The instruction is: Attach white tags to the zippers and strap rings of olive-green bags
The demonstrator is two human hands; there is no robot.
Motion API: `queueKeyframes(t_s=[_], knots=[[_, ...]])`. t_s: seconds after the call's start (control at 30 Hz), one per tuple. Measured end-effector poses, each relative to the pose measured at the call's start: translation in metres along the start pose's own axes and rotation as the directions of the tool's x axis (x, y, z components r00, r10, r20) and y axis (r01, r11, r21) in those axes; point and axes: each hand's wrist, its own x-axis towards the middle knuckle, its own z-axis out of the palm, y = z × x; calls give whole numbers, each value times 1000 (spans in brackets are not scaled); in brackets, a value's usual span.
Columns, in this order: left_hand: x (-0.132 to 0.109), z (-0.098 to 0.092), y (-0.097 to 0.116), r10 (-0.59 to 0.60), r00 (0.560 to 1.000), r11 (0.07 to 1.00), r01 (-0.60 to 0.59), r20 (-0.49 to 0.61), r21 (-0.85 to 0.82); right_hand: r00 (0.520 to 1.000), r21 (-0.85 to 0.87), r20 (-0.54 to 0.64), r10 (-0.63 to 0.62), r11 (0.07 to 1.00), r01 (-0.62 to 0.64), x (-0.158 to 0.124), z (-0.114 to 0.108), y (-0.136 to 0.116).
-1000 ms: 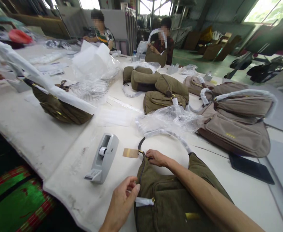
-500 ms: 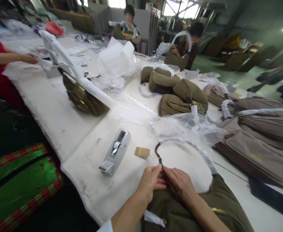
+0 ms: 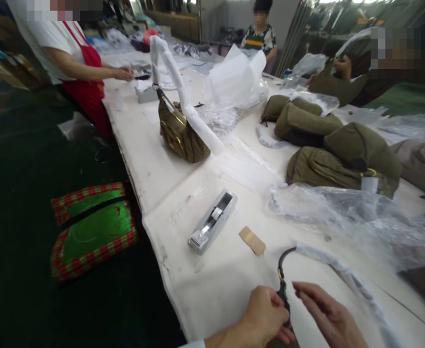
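Observation:
My left hand pinches the dark strap end of an olive-green handbag, just below a small gold metal fitting. Most of that bag lies below the lower edge of the view. White wrapping covers its handle, which curves over the table to the right. Beside the strap, apart from it, is my right hand, thumb and forefinger drawn together; whatever may be between their tips is too small to make out. A brown card tag and a grey tape dispenser lie to the left of the strap.
Another olive bag with a wrapped handle stands farther back. Several olive bags and clear plastic sheets cover the right side. Co-workers stand around the white table. A green, plaid-edged item is below its left edge.
My right hand has come away from the strap towards the right, while my left keeps its pinch. The view has swung left and the olive bag now sits lower in it.

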Motion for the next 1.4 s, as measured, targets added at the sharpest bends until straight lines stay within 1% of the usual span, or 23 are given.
queueKeyframes(t_s=[0.03,0.1,0.13,0.2,0.23,0.3,0.33,0.43,0.47,0.53,0.63,0.73,0.8,0.87,0.93,0.97,1.0,1.03,1.1,1.17,1.27,1.33,1.4], knots=[[-6,-1,-1,25,999,1000,-25,37,-3,998,1,-65,26,1000,-26,9,-5,-12],[-20,-6,-3,93,992,996,-92,90,-18,996,53,-64,57,997,-53,26,-13,-37],[-27,-10,-4,136,986,991,-134,97,-27,993,89,-97,66,994,-57,34,-15,-48],[-34,-21,-3,162,982,987,-160,101,-29,980,218,-111,166,966,-139,47,-15,-57],[-36,-26,-2,170,980,985,-169,106,-24,969,285,-84,233,937,-201,50,-13,-57],[-35,-35,0,179,977,984,-180,116,-7,941,367,56,333,870,-330,51,-5,-49],[-34,-37,1,183,976,983,-184,120,1,923,388,148,354,838,-383,49,1,-44],[-35,-39,0,188,973,981,-192,132,25,865,438,390,315,763,-475,40,20,-31],[-36,-38,0,190,972,980,-197,136,35,852,464,438,288,739,-488,37,25,-29],[-39,-35,1,200,969,976,-210,145,56,850,516,462,251,704,-489,35,33,-27],[-45,-30,8,233,958,962,-252,168,103,898,579,351,266,692,-431,33,35,-33],[-54,-24,25,308,923,915,-354,233,193,938,611,121,325,720,-328,28,25,-50],[-63,-19,41,397,869,832,-477,297,285,920,584,-95,381,770,-258,24,11,-67],[-74,-13,56,499,786,692,-615,366,378,867,536,-285,410,818,-210,21,-3,-85],[-84,-8,67,574,711,547,-702,406,456,832,525,-367,416,831,-184,20,-17,-101],[-87,-7,71,598,692,496,-716,405,491,833,544,-364,418,821,-174,19,-21,-108],[-90,-5,73,612,686,468,-716,394,518,835,569,-354,422,805,-165,19,-24,-113],[-91,-5,74,616,693,464,-703,374,539,835,593,-345,429,789,-161,19,-26,-117],[-91,-4,73,589,740,518,-654,325,552,830,626,-340,443,765,-152,19,-23,-122],[-90,-4,68,526,803,618,-588,281,523,821,641,-351,450,755,-139,18,-16,-122],[-89,-1,60,438,863,770,-505,253,389,804,631,-377,459,763,-139,15,-4,-119],[-87,3,55,394,882,853,-456,258,256,782,602,-396,481,779,-175,14,-1,-113],[-83,7,50,435,873,867,-472,220,160,759,556,-417,500,801,-222,14,-6,-107]])
